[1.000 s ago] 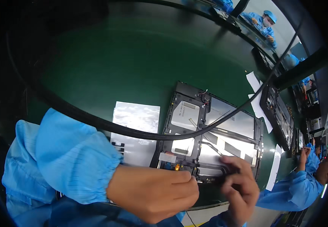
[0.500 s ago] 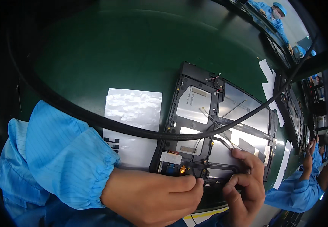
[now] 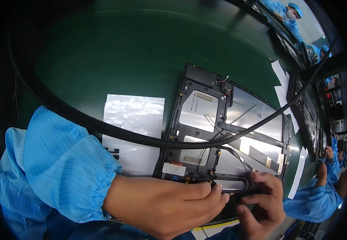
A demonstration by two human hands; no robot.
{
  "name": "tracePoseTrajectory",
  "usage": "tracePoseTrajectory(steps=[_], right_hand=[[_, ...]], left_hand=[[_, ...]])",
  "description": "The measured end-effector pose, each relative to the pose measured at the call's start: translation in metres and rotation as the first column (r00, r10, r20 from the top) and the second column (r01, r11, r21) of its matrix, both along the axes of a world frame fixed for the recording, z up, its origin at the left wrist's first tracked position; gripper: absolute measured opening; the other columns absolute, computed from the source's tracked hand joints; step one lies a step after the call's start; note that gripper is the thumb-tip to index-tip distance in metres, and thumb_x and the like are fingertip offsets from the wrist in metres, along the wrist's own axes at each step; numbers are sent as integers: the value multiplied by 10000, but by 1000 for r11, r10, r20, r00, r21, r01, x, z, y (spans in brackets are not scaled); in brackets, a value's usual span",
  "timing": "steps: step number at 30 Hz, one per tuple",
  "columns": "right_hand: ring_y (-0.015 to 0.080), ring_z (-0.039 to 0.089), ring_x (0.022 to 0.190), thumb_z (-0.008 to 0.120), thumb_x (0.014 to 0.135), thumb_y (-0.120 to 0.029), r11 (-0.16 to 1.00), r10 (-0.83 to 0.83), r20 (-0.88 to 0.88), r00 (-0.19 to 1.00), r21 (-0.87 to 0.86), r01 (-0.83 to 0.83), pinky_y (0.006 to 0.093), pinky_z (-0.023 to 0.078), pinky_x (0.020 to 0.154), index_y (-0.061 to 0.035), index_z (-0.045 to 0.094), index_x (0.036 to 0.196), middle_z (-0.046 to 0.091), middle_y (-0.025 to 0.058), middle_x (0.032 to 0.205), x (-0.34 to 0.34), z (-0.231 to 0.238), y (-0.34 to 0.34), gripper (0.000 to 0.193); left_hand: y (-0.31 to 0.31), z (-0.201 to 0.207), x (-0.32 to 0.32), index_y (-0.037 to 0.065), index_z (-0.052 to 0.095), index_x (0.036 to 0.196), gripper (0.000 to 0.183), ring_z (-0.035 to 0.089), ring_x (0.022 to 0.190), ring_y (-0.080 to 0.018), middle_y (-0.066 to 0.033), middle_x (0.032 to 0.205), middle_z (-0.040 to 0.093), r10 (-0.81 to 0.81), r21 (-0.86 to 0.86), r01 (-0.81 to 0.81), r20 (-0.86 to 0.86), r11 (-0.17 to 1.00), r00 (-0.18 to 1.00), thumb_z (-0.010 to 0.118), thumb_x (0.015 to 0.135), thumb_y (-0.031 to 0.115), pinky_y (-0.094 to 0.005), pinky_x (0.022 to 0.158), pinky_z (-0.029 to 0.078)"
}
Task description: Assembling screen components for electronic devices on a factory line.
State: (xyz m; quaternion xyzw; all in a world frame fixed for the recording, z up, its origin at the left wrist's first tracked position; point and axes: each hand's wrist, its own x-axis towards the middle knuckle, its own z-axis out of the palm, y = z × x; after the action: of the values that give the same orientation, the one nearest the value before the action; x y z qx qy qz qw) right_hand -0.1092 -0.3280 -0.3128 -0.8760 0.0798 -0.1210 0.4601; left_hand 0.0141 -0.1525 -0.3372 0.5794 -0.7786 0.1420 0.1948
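A flat electronic device (image 3: 237, 163), black-framed with silver metal panels like an opened tablet, lies tilted on the green table. Thin loose antenna wires (image 3: 243, 115) cross its middle. My left hand (image 3: 169, 206) reaches over its near edge, fingertips pressed together at the black frame; whatever they pinch is hidden. At the near right corner, my right hand (image 3: 267, 204) has bent fingers with the thumb apart from them. Its index fingertip touches the device beside a wire end. A small white label (image 3: 174, 169) sits on the device near my left hand.
A glossy white sheet (image 3: 133, 108) with small black pieces (image 3: 113, 152) lies left of the device. A thick black cable (image 3: 141, 139) arcs across the view. White paper strips (image 3: 281, 94) and a row of dark devices (image 3: 305, 108) run along the right, where co-workers in blue (image 3: 313, 200) sit.
My left fingertips have slid right along the near edge. My right thumb and fingers have spread apart. The device and sheet appear slightly farther left in view.
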Motion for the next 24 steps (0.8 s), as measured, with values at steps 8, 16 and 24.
tracePoseTrajectory(steps=[8,16,24], right_hand=[[300,526,813,625,581,30,948,86,154,984,-318,-33,363,407,746,39,566,699,564,191,880,17,-4,12,133],[292,527,802,617,580,51,897,104,183,978,-442,-13,364,408,754,33,562,688,571,157,815,14,20,44,123],[231,550,725,629,620,72,897,38,221,975,-437,64,288,456,578,7,585,758,561,126,766,8,46,92,158]], left_hand=[[-1,-6,1,-81,567,937,246,555,884,-214,-148,1007,569,30,-12,-30,-13,999,999,472,765,68,-263,760,453],[25,11,-5,-118,524,972,340,522,927,-267,-182,1027,539,66,-121,-50,130,991,989,454,754,133,-327,815,412],[124,18,-25,-105,568,863,227,546,904,-306,-190,953,561,44,-174,-93,-266,980,963,476,741,63,-340,778,463]])
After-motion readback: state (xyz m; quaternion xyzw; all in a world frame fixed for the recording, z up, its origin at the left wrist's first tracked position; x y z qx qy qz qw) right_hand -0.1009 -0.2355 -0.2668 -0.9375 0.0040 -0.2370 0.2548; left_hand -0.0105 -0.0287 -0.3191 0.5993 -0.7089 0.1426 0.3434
